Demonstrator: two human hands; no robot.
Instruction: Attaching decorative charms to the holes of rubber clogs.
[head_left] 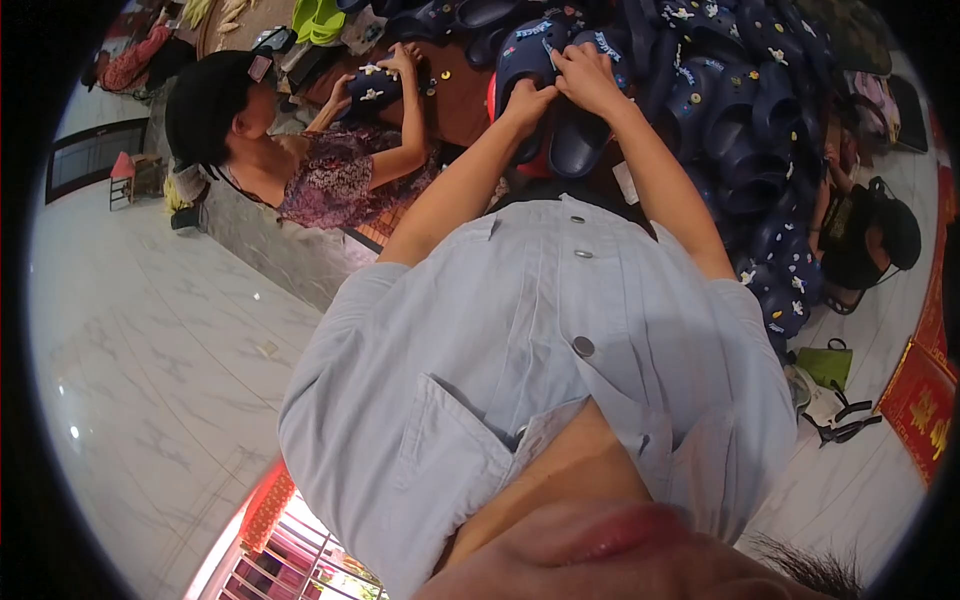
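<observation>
My left hand (527, 100) and my right hand (585, 72) reach out in front of my light blue shirt and meet on a navy clog (520, 55) with small white charms on its top. The left hand grips the clog's near edge. Fingers of the right hand pinch at its upper part, beside a pale tag. A second navy clog (575, 140) lies just below the hands, partly hidden by my forearms.
A big pile of navy clogs (740, 90) fills the right. To my left a person in a patterned top (340, 180) holds another clog (375, 85) over a brown surface (455, 100). Another person (870, 235) sits far right. Green clogs (318, 18) and a green bag (825, 362) lie around, on a white floor (150, 330).
</observation>
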